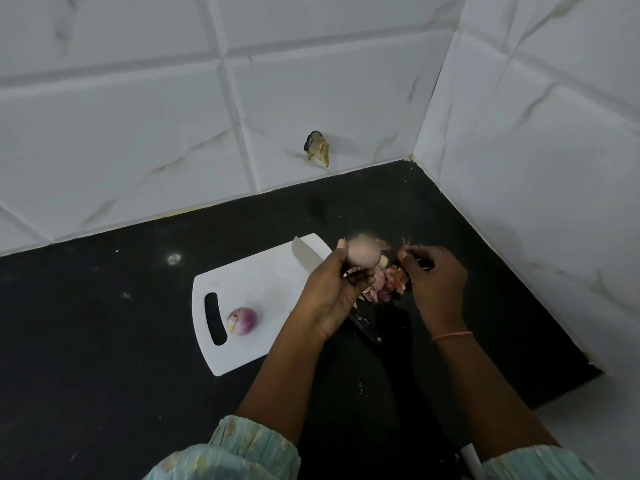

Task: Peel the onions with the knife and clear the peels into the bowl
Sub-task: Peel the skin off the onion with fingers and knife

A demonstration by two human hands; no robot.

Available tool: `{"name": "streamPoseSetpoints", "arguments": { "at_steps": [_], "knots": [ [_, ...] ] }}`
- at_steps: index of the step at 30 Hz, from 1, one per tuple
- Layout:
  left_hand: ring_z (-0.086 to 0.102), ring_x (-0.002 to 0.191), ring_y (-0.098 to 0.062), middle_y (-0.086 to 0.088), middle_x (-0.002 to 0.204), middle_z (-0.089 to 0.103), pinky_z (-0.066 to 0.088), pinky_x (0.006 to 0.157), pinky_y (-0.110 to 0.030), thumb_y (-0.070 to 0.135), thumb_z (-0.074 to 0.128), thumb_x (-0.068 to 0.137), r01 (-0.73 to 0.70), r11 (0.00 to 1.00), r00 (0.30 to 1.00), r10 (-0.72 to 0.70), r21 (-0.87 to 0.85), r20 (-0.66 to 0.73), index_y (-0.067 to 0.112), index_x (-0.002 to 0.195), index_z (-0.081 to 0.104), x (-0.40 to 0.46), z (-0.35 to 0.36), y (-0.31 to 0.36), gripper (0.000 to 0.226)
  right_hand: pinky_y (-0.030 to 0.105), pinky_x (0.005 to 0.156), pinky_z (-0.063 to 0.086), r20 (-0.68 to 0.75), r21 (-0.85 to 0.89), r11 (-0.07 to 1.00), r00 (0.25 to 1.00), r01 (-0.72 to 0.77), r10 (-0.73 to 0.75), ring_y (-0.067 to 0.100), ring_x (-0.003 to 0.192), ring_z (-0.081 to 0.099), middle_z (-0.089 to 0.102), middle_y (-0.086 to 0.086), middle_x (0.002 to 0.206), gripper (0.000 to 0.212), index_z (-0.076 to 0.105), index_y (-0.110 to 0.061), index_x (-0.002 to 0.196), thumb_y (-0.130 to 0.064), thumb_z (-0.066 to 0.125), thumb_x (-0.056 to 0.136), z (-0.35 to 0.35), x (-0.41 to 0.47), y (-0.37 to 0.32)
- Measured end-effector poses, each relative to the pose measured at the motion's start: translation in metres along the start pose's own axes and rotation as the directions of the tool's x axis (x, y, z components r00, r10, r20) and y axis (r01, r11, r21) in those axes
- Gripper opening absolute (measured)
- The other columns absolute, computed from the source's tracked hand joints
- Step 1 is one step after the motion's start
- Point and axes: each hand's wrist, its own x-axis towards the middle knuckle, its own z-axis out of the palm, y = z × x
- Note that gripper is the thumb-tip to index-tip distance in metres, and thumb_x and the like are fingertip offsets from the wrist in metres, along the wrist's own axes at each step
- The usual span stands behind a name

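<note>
Lying at the left of the dark bench point(104, 341), on a white board point(263, 282) beside its handle slot: a peeled onion point(241, 320), purple and bare, seemingly set aside as finished and kept off the working edge. Resting across the board's far right corner and running back under the left wrist: the knife point(307, 258), blade tip pointing away, black handle showing nearer the body, neither hand holding it, probably parked within reach while fingers are doing the stripping. Rising above the board's right edge: the left hand point(334, 289), fingers and thumb curling round a second onion point(363, 252), lifting it clear of the board so the skin can be pulled free; motion blur softening its outline. Piling up just beneath and between both hands: loose peels point(384, 284), pink and papery, on the bench at the board's edge, not yet cleared. Working at the right: the right hand point(438, 282), fingertips pinching a strip of peel beside the onion, apparently tearing it away. Showing no bowl anywhere in view, so the clearing step looking still ahead. Framing the corner behind: white tiled walls point(536, 150).
</note>
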Motion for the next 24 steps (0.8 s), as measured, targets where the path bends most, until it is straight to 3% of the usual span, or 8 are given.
{"name": "streamPoseSetpoints", "arguments": {
  "at_steps": [3,5,9,13,15,18,21,24],
  "knots": [
    [0.065,0.087,-0.023,-0.01,0.092,0.074,0.054,0.086,-0.035,0.028,0.045,0.105,-0.039,0.999,0.999,0.039,-0.003,0.027,0.003,0.109,0.065,0.004,0.002,0.001,0.032,0.015,0.074,0.051,-0.013,0.05,0.999,1.0,-0.007,0.008,0.008,0.085,0.062,0.066,0.003,0.096,0.017,0.064,-0.011,0.096,-0.007,0.074,0.083,0.002,0.003,-0.002],
    [0.068,0.088,-0.021,-0.008,0.091,0.076,0.052,0.092,-0.036,0.027,0.042,0.106,-0.069,0.997,0.996,0.068,0.026,0.054,0.004,0.108,0.066,0.005,0.005,0.001,0.032,0.023,0.082,0.054,0.057,0.111,0.993,0.998,0.035,-0.042,0.009,0.094,0.064,0.066,-0.001,0.101,0.015,0.065,-0.014,0.102,-0.008,0.068,0.088,0.002,0.004,-0.008],
    [0.067,0.095,-0.023,-0.01,0.1,0.073,0.054,0.095,-0.037,0.027,0.044,0.106,-0.116,0.992,0.992,0.112,0.049,0.062,0.003,0.117,0.065,0.006,0.008,0.0,0.034,0.028,0.088,0.055,0.228,0.3,0.941,0.946,0.157,-0.23,0.008,0.105,0.063,0.065,-0.004,0.112,0.024,0.067,-0.019,0.118,-0.017,0.064,0.094,0.001,0.002,-0.022],
    [0.064,0.101,-0.021,-0.011,0.115,0.068,0.055,0.089,-0.034,0.024,0.047,0.103,-0.19,0.973,0.979,0.177,0.135,0.1,0.004,0.131,0.058,0.012,0.003,-0.002,0.036,0.038,0.086,0.056,0.21,0.325,0.927,0.941,0.19,-0.267,0.01,0.098,0.065,0.065,-0.004,0.103,0.023,0.072,-0.023,0.106,-0.013,0.073,0.085,0.001,0.006,-0.023],
    [0.067,0.097,-0.016,-0.01,0.112,0.068,0.057,0.083,-0.028,0.02,0.05,0.1,-0.207,0.965,0.975,0.19,0.159,0.116,0.006,0.131,0.058,0.013,0.002,-0.004,0.034,0.036,0.083,0.057,0.208,0.358,0.919,0.946,0.164,-0.249,0.01,0.092,0.066,0.066,-0.001,0.096,0.017,0.073,-0.019,0.096,-0.008,0.075,0.082,0.002,0.008,-0.024],
    [0.068,0.099,-0.017,-0.01,0.111,0.068,0.057,0.088,-0.029,0.018,0.054,0.097,-0.224,0.963,0.97,0.206,0.15,0.125,0.007,0.13,0.058,0.012,0.001,-0.004,0.035,0.031,0.08,0.057,0.212,0.344,0.92,0.939,0.187,-0.27,0.011,0.088,0.065,0.066,0.0,0.091,0.012,0.07,-0.015,0.089,-0.008,0.075,0.082,0.002,0.009,-0.025],
    [0.067,0.106,-0.019,-0.01,0.119,0.067,0.055,0.095,-0.032,0.017,0.058,0.094,-0.258,0.945,0.963,0.236,0.202,0.128,0.013,0.13,0.06,0.01,-0.003,-0.001,0.036,0.018,0.081,0.051,0.269,0.293,0.925,0.907,0.242,-0.323,0.005,0.091,0.06,0.061,-0.003,0.095,0.014,0.064,-0.02,0.091,-0.007,0.069,0.086,0.003,0.009,-0.027],
    [0.068,0.105,-0.017,-0.005,0.115,0.069,0.055,0.091,-0.03,0.012,0.057,0.096,-0.295,0.924,0.953,0.265,0.242,0.15,0.016,0.128,0.061,0.006,-0.005,0.001,0.032,0.007,0.081,0.044,0.305,0.234,0.92,0.874,0.316,-0.378,-0.001,0.093,0.056,0.054,-0.004,0.098,0.011,0.06,-0.015,0.095,-0.005,0.061,0.092,0.005,0.01,-0.029]
  ]
}}
